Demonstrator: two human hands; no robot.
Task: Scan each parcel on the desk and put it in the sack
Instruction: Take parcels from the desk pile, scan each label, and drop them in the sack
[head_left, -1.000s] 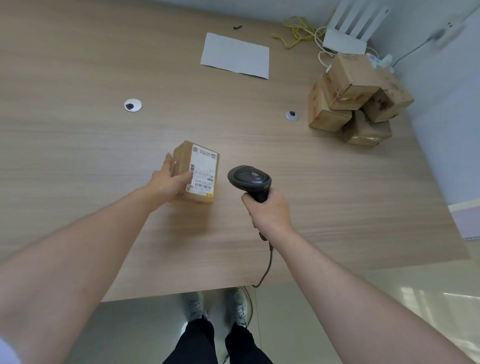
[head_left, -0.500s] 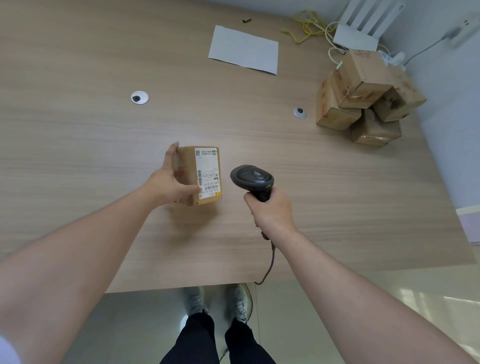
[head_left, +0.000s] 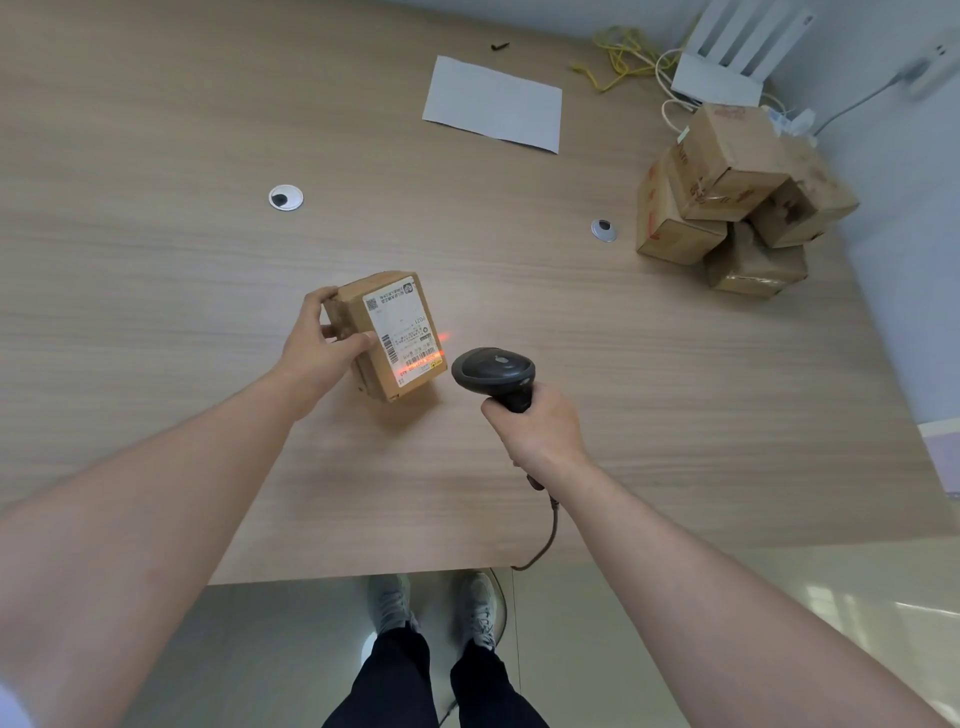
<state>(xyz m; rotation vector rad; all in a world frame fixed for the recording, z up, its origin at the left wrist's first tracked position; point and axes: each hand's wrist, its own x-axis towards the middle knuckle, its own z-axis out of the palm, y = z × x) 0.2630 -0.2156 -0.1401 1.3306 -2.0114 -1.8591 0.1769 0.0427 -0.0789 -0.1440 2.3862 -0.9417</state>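
Left hand (head_left: 317, 348) grips tilted parcel (head_left: 387, 335), label up, long axis away; right hand (head_left: 537, 428) clutches scanner (head_left: 493, 370)

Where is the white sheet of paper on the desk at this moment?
The white sheet of paper lies flat at the far side of the desk, left of the yellow cable and the stacked parcels.

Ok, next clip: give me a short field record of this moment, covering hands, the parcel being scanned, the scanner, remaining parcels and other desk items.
left hand: grips the small brown cardboard parcel with white label, tilted on the wooden desk
right hand: holds the black corded handheld scanner
scan: red line across the label's lower barcode
remaining: pile of brown cardboard boxes, far right of the desk
other: white paper sheet, white router, yellow cable
sack: not in view
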